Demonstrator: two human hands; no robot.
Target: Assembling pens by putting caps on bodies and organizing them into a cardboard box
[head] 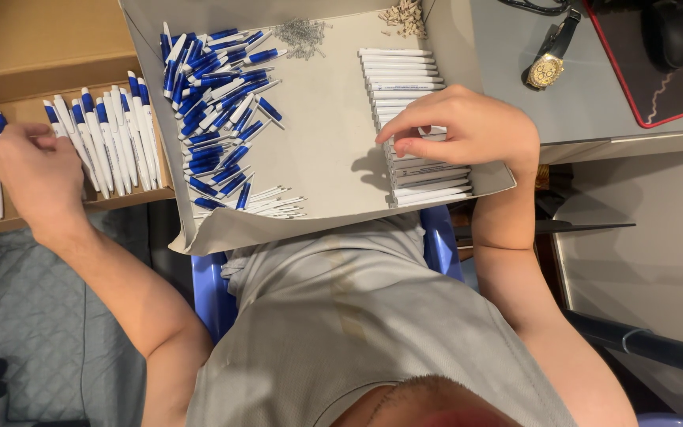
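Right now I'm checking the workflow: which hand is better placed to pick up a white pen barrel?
Right. The right hand already rests on the white barrels; the left hand is off at the cardboard box of finished pens.

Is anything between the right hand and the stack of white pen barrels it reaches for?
Nothing visible. The right hand rests directly on the stack of white pen barrels in the grey cardboard tray, fingertips touching them. The blue-and-white pen parts and small springs lie apart, further left.
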